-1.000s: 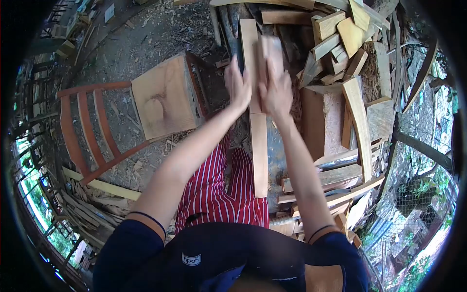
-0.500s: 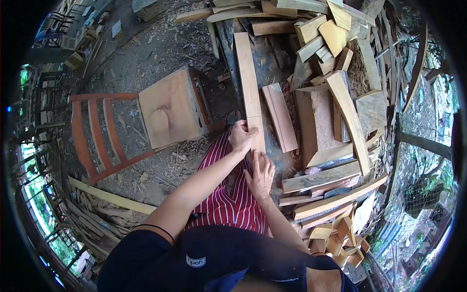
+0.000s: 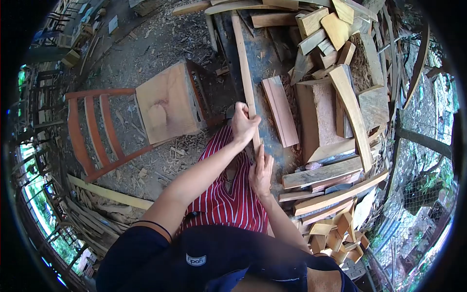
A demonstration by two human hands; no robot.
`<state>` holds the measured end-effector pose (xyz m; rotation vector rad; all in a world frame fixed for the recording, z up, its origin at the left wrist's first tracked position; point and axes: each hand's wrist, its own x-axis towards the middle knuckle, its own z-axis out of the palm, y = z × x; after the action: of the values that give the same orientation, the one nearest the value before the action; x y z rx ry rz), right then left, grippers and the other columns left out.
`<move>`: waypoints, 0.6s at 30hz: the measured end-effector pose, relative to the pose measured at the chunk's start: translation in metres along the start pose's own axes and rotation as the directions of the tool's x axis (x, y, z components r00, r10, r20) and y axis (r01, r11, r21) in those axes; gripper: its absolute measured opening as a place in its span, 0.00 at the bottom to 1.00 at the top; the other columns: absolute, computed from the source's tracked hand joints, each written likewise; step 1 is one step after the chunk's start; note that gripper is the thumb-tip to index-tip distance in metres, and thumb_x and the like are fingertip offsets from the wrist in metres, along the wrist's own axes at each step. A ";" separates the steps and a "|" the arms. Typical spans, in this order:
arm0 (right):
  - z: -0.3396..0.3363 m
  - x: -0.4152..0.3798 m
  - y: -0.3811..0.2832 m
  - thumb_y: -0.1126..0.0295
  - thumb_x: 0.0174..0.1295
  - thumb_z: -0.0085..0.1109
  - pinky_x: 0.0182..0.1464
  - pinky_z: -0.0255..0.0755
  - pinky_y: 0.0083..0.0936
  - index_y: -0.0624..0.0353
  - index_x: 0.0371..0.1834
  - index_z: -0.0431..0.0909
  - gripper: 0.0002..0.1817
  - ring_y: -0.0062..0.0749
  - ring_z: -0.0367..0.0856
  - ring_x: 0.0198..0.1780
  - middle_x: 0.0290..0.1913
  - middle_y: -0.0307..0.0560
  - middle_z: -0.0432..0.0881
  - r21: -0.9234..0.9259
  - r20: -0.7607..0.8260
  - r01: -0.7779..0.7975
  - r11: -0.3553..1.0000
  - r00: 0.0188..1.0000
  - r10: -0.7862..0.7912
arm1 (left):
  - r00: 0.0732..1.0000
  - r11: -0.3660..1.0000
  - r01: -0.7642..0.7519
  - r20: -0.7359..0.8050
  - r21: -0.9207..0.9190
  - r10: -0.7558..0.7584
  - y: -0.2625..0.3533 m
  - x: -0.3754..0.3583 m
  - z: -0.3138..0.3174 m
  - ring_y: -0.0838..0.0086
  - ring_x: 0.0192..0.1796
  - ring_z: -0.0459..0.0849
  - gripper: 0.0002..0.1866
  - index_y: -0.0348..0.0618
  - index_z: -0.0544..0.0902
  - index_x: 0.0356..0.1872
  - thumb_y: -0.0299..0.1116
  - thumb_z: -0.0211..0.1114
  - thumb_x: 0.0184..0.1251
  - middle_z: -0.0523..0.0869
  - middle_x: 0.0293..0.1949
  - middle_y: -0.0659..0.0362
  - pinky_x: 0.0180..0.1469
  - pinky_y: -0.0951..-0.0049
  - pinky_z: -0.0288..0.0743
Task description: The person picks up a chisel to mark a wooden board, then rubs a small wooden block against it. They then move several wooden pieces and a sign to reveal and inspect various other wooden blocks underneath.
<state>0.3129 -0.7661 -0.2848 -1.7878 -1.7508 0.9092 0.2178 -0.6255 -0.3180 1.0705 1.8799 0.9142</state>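
Observation:
A long, narrow wooden strip (image 3: pixel 245 68) stands on its edge along the dark bench (image 3: pixel 266 61), running away from the body. My left hand (image 3: pixel 244 124) is wrapped round the strip near its close end, thumb across the top. Right behind it, my right hand (image 3: pixel 261 173) touches the strip's near end with extended fingers, its palm free of the wood. A shorter grooved board (image 3: pixel 280 112) lies flat on the bench to the right of the strip, apart from both hands.
A wooden chair (image 3: pixel 163 104) lies on the left over ground strewn with shavings. To the right are a large hollowed block (image 3: pixel 321 117), a curved piece (image 3: pixel 351 114) and stacked planks (image 3: pixel 321 175). Small offcuts (image 3: pixel 335 238) lie at lower right. More wood is piled at the top.
The strip has turned from its broad face onto its narrow edge. My left hand has shifted its grip on it, and my right hand's fingers have drawn closer together.

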 end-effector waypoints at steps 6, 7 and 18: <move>0.013 0.048 -0.006 0.85 0.49 0.49 0.56 0.64 0.47 0.70 0.73 0.52 0.41 0.57 0.66 0.50 0.52 0.63 0.67 -0.014 -0.002 0.026 1.000 1.000 -0.026 | 0.999 0.999 -0.044 -0.018 -0.032 0.043 -0.001 0.051 0.004 0.69 0.26 0.73 0.22 0.43 0.65 0.35 0.30 0.71 0.45 0.71 0.24 0.58 0.31 0.65 0.70; 0.017 0.049 -0.003 0.85 0.50 0.50 0.56 0.64 0.47 0.69 0.73 0.52 0.41 0.57 0.66 0.50 0.52 0.63 0.67 -0.013 -0.003 0.029 1.000 1.000 -0.029 | 0.996 0.996 -0.092 -0.021 -0.024 0.091 -0.006 0.053 0.005 0.70 0.25 0.72 0.22 0.43 0.65 0.36 0.30 0.71 0.46 0.71 0.24 0.59 0.31 0.66 0.70; -0.046 0.106 0.019 0.68 0.56 0.64 0.55 0.67 0.47 0.61 0.73 0.56 0.41 0.55 0.70 0.53 0.55 0.63 0.70 -0.452 -0.317 -0.045 0.891 0.942 -0.113 | 0.996 0.981 -0.086 -0.001 -0.175 0.087 -0.025 0.021 -0.011 0.75 0.27 0.75 0.14 0.40 0.74 0.44 0.39 0.64 0.69 0.77 0.31 0.58 0.33 0.72 0.73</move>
<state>0.3558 -0.6572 -0.2822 -2.0372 -1.8558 0.1521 0.1922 -0.6186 -0.3397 1.0527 1.7233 1.1028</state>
